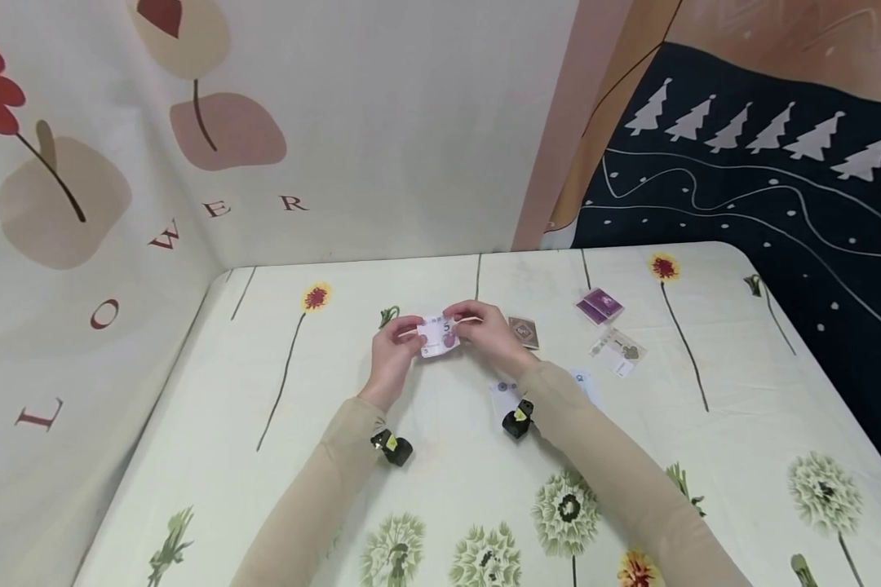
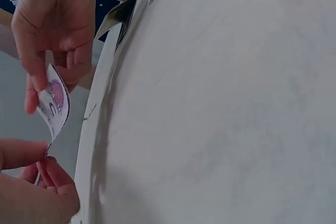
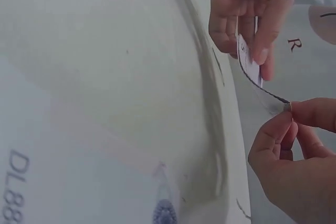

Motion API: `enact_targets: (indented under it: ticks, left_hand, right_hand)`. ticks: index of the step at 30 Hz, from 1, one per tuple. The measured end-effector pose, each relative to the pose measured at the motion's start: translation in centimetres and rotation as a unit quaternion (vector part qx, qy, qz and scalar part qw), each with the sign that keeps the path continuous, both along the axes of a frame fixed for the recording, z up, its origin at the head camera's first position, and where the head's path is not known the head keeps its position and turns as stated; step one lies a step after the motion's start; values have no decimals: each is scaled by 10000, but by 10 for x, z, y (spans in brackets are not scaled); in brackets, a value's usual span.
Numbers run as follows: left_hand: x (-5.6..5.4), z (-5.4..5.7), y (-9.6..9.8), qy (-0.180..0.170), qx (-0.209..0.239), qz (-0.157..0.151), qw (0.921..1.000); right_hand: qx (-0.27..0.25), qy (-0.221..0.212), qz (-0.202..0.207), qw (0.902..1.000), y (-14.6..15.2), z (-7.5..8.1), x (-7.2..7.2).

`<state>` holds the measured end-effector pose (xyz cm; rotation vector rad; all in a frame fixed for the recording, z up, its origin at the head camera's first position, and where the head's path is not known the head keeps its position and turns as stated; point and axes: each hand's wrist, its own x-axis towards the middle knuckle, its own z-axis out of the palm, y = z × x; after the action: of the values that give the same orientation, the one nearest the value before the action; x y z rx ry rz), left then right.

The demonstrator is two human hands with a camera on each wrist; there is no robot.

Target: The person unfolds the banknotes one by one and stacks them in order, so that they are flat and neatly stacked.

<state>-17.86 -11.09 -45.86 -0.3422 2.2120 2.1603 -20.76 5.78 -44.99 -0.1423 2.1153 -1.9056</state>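
Note:
Both hands hold one small banknote (image 1: 438, 337) above the table, a white and purple note with a printed 5. My left hand (image 1: 392, 359) pinches its left end between thumb and fingers, while the right hand (image 1: 490, 333) pinches the other end. Seen from the left wrist, the note (image 2: 56, 98) bends in a curve between the left hand (image 2: 39, 190) below and the right hand (image 2: 58, 24) above. In the right wrist view its edge (image 3: 252, 77) runs from the right hand (image 3: 294, 156) up to the left hand (image 3: 254, 3).
Beside the right hand lies a brown folded note (image 1: 524, 333). Farther right are a purple folded note (image 1: 599, 306) and a pale note with a heart-shaped mark (image 1: 620, 352). A bluish-white note (image 1: 504, 395) lies partly under the right forearm. A flowered cloth (image 1: 213, 391) covers the table.

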Motion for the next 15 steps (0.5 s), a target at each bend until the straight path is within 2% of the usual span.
enact_targets:
  ticks: [7, 15]
  left_hand:
    - [1, 3, 3, 176, -173, -56, 9997]
    - [3, 5, 5, 207, -252, -117, 9994]
  right_hand:
    - [-315, -109, -29, 9994, 2, 4, 6]
    - [-584, 178, -16, 9981, 7, 9, 14]
